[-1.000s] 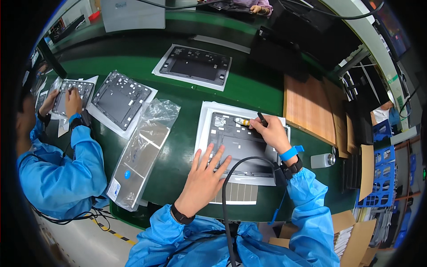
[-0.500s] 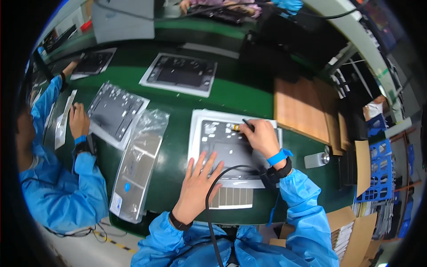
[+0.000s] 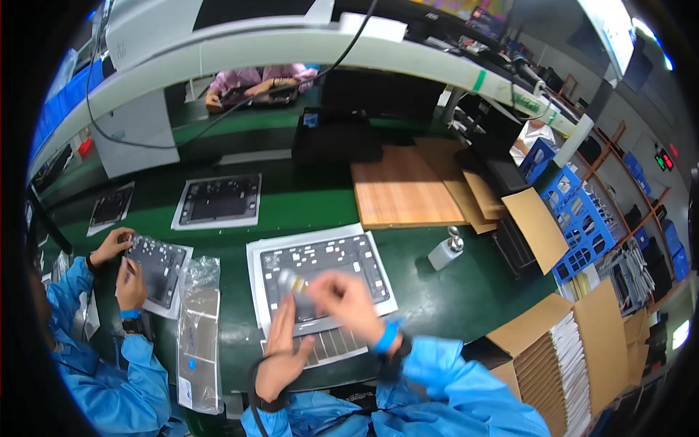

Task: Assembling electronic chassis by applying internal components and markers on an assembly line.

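Observation:
A dark flat panel with many small white patches lies on white sheets in front of me. My left hand has its fingers stretched out over the panel's near left part, thumb apart. My right hand is blurred above the panel, with fingers curled together; what they pinch is hidden. Just left of its fingertips is a small blurred whitish and yellow thing, close to my left fingertips; I cannot tell which hand touches it. Under the panel's near edge lies a sheet of grey strips.
A bagged stack of grey sheets lies left, beside a co-worker's hands at another panel. Right stand a pump bottle, wooden board and open carton. Another panel lies farther back.
The view has swung up and right. My right hand has moved leftward over the panel, closer to my left hand. The black pen-like tool seen in it before does not show now.

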`<state>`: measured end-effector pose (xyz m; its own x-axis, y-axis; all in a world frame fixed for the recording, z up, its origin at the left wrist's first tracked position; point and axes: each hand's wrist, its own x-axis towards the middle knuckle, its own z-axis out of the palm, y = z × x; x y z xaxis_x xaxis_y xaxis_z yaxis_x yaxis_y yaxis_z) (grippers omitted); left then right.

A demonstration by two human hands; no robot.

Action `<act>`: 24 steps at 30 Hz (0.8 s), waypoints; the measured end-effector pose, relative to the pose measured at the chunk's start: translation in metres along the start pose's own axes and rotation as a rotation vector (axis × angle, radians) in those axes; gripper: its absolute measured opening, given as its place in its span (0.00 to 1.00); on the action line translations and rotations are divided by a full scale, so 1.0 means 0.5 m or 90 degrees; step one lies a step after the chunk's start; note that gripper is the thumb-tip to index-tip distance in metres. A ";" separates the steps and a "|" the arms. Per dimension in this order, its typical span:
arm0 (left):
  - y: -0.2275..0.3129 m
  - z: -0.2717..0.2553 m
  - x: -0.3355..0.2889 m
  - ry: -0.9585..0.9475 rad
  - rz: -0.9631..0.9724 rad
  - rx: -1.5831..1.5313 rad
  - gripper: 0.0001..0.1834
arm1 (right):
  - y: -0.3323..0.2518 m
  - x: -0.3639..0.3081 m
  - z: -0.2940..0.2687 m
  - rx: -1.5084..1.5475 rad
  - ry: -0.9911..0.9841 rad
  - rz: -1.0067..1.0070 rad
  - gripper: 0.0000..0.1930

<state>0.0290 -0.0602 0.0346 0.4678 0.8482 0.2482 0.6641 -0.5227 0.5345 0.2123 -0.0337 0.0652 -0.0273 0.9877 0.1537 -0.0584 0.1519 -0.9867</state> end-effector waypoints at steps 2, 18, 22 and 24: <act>0.048 0.006 -0.026 0.069 -0.019 -0.752 0.36 | 0.025 -0.112 0.069 -0.101 -0.028 -0.040 0.08; -0.041 -0.005 -0.204 0.120 0.011 -0.234 0.15 | 0.092 -0.268 -0.061 0.059 0.107 0.165 0.17; -0.049 0.003 -0.233 -0.050 0.014 0.020 0.24 | 0.128 -0.259 -0.006 0.066 0.038 0.227 0.07; -0.045 0.014 -0.220 0.020 0.093 0.128 0.26 | 0.147 -0.259 0.006 0.060 0.060 0.232 0.07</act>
<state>-0.0331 -0.1423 -0.0105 0.5505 0.7633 0.3382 0.6953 -0.6434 0.3204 0.2085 -0.1507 -0.0271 0.0278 0.9762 -0.2152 -0.1532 -0.2086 -0.9659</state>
